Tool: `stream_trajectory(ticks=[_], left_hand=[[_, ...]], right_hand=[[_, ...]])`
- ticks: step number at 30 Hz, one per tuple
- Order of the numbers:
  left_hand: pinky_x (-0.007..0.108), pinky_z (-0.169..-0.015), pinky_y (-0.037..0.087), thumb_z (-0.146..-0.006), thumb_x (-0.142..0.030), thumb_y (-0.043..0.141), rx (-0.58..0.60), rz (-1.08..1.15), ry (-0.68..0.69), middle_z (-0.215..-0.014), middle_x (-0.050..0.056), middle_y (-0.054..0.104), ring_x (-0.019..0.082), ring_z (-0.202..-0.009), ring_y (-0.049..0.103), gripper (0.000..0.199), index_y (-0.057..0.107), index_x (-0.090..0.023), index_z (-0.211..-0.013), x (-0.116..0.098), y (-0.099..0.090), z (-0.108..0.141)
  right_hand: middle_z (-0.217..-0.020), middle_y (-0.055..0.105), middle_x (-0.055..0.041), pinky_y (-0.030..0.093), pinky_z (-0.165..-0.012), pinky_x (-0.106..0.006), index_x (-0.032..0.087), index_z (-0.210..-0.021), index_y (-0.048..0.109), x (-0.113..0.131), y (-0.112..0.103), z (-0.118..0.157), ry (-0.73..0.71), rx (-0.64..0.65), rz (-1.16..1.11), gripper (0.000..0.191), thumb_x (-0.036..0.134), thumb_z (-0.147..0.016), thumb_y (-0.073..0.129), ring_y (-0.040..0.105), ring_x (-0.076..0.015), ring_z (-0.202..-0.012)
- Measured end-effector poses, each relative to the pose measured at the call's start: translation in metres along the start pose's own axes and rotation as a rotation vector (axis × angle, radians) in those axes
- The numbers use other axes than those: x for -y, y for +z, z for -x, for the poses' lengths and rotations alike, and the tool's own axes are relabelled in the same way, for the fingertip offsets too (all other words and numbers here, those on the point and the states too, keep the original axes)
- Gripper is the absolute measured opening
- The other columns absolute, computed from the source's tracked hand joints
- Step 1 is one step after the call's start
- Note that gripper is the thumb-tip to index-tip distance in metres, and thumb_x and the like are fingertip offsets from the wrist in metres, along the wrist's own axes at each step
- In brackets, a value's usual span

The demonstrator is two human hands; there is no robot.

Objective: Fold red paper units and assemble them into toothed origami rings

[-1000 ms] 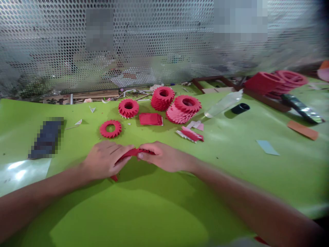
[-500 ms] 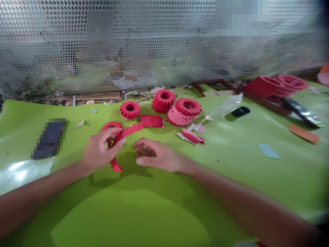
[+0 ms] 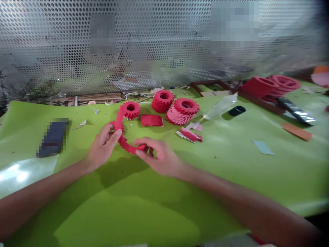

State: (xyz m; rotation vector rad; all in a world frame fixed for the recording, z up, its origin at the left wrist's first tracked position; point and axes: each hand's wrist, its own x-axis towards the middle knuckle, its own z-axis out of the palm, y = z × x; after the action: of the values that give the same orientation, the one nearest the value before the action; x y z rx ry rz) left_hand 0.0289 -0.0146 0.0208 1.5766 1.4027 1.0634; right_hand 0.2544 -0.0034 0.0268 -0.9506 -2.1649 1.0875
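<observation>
A curved chain of folded red paper pieces (image 3: pixel 126 145), with a saw-toothed edge, is held up between my hands. My left hand (image 3: pixel 102 145) pinches it near the middle, thumb in front. At its lower right end my right hand (image 3: pixel 160 156) grips it between thumb and fingers. Behind the chain's upper end sits a red toothed paper ring (image 3: pixel 132 109). A stack of small red paper pieces (image 3: pixel 151 120) lies just beyond my right hand. Farther back are a red ring stack (image 3: pixel 162 101) and a red-and-pink ring stack (image 3: pixel 183 111).
Folded red and white pieces (image 3: pixel 189 134) lie right of my right hand. Beyond are a clear plastic bottle (image 3: pixel 220 105), a black cap (image 3: pixel 236 110) and large red rings (image 3: pixel 272 85). A dark blurred-out object (image 3: pixel 52 137) lies left on the green tabletop (image 3: pixel 123 212). Perforated metal (image 3: pixel 159 44) stands behind.
My right hand, empty before, now grips the chain's lower end, which has swung right. The chain's upper end has moved left and up. The view has shifted slightly.
</observation>
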Motion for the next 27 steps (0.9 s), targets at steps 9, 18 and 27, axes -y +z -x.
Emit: stream_trajectory(ticks=[9, 18, 27], left_hand=[[0.041, -0.081, 0.054, -0.097, -0.059, 0.041, 0.087, 0.463, -0.053, -0.101, 0.011, 0.072, 0.024, -0.093, 0.067, 0.046, 0.063, -0.019, -0.097, 0.008, -0.012, -0.005], [0.037, -0.062, 0.048, -0.1, -0.057, 0.026, 0.054, 0.79, -0.242, -0.058, 0.0, 0.042, 0.016, -0.055, 0.044, 0.051, 0.049, -0.022, -0.072, -0.006, -0.011, -0.002], [0.031, -0.052, 0.034, -0.1, -0.05, 0.016, 0.039, 0.781, -0.247, -0.054, -0.005, 0.018, 0.013, -0.05, 0.023, 0.05, 0.023, -0.023, -0.059, -0.004, -0.012, -0.006]], right_hand=[[-0.099, 0.073, -0.0061, 0.05, -0.068, -0.029, 0.018, -0.106, 0.066, 0.01, -0.036, -0.013, 0.083, 0.068, 0.134, 0.022, 0.033, -0.092, 0.059, 0.067, -0.0169, -0.078], [-0.096, 0.072, -0.0049, 0.05, -0.067, -0.031, 0.021, -0.12, 0.058, -0.01, -0.011, -0.015, 0.182, 0.074, 0.029, 0.034, 0.042, -0.094, 0.058, 0.066, -0.017, -0.075], [-0.1, 0.072, -0.0068, 0.058, -0.068, -0.032, 0.019, -0.111, 0.058, -0.012, 0.013, -0.017, 0.193, -0.099, -0.22, 0.031, 0.042, -0.091, 0.064, 0.072, -0.0162, -0.075]])
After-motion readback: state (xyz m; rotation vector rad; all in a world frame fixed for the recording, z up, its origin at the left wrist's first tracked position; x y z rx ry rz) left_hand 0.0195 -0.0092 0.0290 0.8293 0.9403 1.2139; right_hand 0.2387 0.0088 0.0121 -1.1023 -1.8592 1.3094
